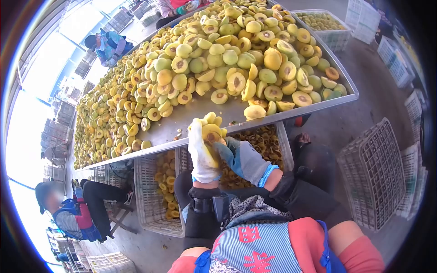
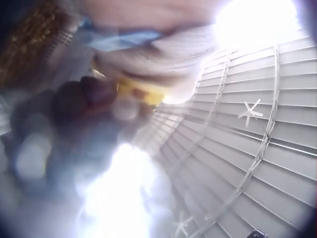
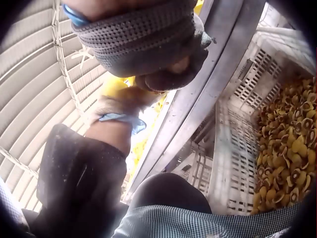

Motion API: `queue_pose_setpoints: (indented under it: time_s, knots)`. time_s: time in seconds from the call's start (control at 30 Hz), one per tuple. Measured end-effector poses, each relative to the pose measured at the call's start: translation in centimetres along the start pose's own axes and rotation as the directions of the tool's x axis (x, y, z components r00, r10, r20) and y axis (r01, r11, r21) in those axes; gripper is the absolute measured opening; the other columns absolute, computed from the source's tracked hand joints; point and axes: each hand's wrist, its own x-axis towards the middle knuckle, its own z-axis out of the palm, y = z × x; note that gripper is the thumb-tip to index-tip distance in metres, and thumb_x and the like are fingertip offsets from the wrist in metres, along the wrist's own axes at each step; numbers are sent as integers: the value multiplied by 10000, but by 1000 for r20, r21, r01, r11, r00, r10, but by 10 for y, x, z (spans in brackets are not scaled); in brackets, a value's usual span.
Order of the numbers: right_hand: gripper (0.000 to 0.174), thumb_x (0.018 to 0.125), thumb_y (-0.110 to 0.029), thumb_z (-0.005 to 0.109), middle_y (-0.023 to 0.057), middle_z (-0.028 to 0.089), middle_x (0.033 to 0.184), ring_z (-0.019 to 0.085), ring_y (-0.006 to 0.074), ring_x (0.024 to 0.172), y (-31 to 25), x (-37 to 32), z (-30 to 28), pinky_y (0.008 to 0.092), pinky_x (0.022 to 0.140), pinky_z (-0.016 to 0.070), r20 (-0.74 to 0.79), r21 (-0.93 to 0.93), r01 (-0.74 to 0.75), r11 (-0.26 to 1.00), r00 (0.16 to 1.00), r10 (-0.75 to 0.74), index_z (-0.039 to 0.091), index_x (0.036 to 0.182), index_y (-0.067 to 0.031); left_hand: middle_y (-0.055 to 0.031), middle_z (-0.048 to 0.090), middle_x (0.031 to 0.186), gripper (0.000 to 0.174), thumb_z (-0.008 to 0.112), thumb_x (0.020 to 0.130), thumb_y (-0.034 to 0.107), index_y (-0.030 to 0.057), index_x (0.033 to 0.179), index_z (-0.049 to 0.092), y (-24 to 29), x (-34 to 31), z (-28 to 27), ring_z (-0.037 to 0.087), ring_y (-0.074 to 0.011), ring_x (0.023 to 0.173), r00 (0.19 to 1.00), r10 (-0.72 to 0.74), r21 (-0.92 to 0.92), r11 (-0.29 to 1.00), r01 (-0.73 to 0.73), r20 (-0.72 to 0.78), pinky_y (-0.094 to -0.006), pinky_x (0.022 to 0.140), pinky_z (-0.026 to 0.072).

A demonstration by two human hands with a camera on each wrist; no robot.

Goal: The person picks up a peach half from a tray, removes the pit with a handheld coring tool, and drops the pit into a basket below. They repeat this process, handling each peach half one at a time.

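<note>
In the head view my left hand [image 1: 200, 152], in a white glove with yellow fingers, holds an apricot half [image 1: 211, 133] just above the front edge of the metal table. My right hand [image 1: 246, 158], in a blue-grey glove, comes in from the right, its fingertips at the fruit's near side. Its fingers appear curled in the right wrist view, and I cannot tell what they hold. Halved yellow-green apricots [image 1: 200, 63] lie heaped on the table [image 1: 182, 122], some showing brown pit hollows. The left wrist view is mostly blurred, with a patch of the yellow glove [image 2: 141, 93].
Below the table edge stand a crate [image 1: 148, 195] of fruit pieces and another crate [image 3: 223, 163] of brownish-yellow pieces. An upturned crate [image 1: 373, 175] leans at the right. One person [image 1: 73, 211] sits at the left; another person [image 1: 109, 48] works beyond the table.
</note>
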Motion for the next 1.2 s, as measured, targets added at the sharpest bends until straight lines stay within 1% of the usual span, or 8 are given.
queue_pose_setpoints:
  time_s: [0.53, 0.63, 0.73, 0.77, 0.87, 1.07, 1.1, 1.2]
  knots:
    - [474, 1050, -393, 543, 136, 735, 1028, 625, 166, 963, 22, -11, 9, 340, 901, 498, 109, 256, -60, 965, 993, 33, 652, 1207, 41, -112, 682, 1040, 287, 538, 1042, 373, 88, 1075, 520, -8, -7, 12, 699, -273, 894, 999, 38, 187, 982, -35, -11, -398, 736, 608]
    - [589, 1033, -539, 498, 81, 688, 849, 618, 156, 783, 31, -7, 13, 326, 727, 526, 53, 337, 69, 939, 994, -92, 681, 1059, 20, -106, 664, 953, 290, 516, 1048, 378, 92, 1001, 502, -5, -10, 17, 682, -260, 806, 998, 52, 181, 982, -59, 40, -385, 668, 596]
    - [685, 975, -717, 424, -5, 519, 630, 463, 111, 521, -21, -11, -32, 293, 478, 414, 519, 266, -592, 761, 753, 405, 614, 831, -75, -89, 631, 869, 311, 496, 1052, 382, 96, 929, 491, -4, -5, 17, 644, -240, 731, 991, 34, 161, 985, -54, 127, -365, 598, 562]
    - [699, 908, -832, 367, -71, 332, 550, 257, 77, 421, -15, -9, -31, 252, 395, 242, 642, 294, -644, 706, 680, 354, 481, 728, -166, -83, 620, 849, 319, 491, 1053, 384, 99, 908, 490, -7, 0, 11, 630, -234, 713, 983, 27, 150, 987, -55, 184, -357, 580, 548]
    - [677, 908, -823, 393, -82, 299, 538, 230, 69, 416, -9, -12, -35, 249, 403, 220, 730, 422, -713, 560, 633, 256, 478, 731, -175, -54, 600, 820, 318, 510, 1045, 382, 116, 870, 493, -10, 3, 12, 605, -215, 697, 964, -1, 54, 998, -14, 265, -341, 549, 520]
    - [699, 930, -783, 407, -43, 463, 617, 448, 115, 528, -22, -22, -49, 286, 449, 391, 560, 5, -545, 839, 696, 449, 603, 853, -116, 0, 638, 873, 257, 596, 1008, 372, 150, 889, 543, -2, 5, 18, 638, -193, 779, 974, -208, -219, 950, 224, 96, -347, 610, 555]
    - [518, 1032, -555, 463, -33, 618, 799, 560, 74, 656, -23, -25, -53, 235, 572, 468, 534, -51, -475, 878, 730, 426, 688, 1001, -89, -6, 651, 896, 254, 593, 1010, 371, 150, 894, 550, -1, 9, 17, 648, -197, 803, 975, -216, -233, 947, 223, 55, -347, 632, 565]
    - [487, 1066, -429, 489, 29, 638, 808, 534, 117, 761, 38, -25, -36, 327, 695, 491, 318, -18, -125, 992, 940, 124, 680, 1083, 19, -45, 694, 1016, 266, 582, 1017, 379, 126, 936, 582, 6, 8, 7, 669, -224, 930, 978, -208, -167, 965, 203, -11, -374, 758, 584]
